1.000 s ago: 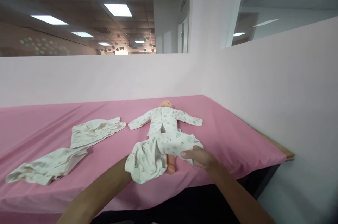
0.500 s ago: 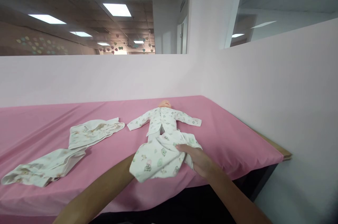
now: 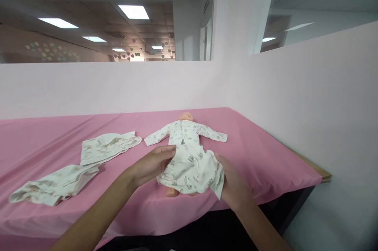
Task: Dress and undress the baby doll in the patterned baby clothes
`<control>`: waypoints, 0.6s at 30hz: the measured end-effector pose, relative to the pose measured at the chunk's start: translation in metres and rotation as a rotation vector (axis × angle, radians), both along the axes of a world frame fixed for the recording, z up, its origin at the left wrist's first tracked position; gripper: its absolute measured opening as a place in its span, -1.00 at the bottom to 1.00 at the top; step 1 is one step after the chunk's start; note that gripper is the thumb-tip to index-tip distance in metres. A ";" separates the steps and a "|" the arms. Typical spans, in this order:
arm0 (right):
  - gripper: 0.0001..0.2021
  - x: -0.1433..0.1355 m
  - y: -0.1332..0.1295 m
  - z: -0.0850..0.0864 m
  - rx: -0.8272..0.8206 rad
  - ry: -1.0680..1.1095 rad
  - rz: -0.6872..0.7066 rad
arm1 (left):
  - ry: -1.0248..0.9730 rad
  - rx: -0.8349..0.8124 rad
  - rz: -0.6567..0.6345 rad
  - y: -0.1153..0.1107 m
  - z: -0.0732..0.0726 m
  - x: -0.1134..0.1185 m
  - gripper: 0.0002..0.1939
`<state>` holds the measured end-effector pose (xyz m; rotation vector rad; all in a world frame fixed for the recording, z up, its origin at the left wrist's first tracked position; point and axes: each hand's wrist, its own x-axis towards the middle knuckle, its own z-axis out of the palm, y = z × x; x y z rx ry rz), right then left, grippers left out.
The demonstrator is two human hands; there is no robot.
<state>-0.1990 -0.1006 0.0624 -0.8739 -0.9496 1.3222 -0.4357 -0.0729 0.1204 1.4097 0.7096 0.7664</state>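
Note:
A baby doll (image 3: pixel 186 116) lies on its back, dressed in a white printed long-sleeved top (image 3: pixel 183 131), sleeves spread to both sides. Over its legs hang white printed pants (image 3: pixel 191 168), held between my hands. My left hand (image 3: pixel 153 164) pinches the left edge of the pants, thumb on top. On the right edge, my right hand (image 3: pixel 234 184) grips the cloth, its fingers partly hidden behind it. One bare foot of the doll (image 3: pixel 171 192) shows below the pants, and a bit of the other.
On the pink sheet (image 3: pixel 118 199) to the left lie two more printed white garments, one (image 3: pixel 109 146) farther back and one (image 3: pixel 56 184) nearer. A white wall (image 3: pixel 118 87) with windows stands behind, and another wall (image 3: pixel 319 105) rises on the right.
My left hand has come out from under the pants and now holds their left edge. The pants have spread wider over the doll's legs, and a foot has come into view.

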 end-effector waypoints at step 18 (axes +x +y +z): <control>-0.53 -0.069 -0.030 -0.009 -0.472 0.728 0.268 | 0.700 0.845 0.228 -0.002 0.007 0.018 -0.75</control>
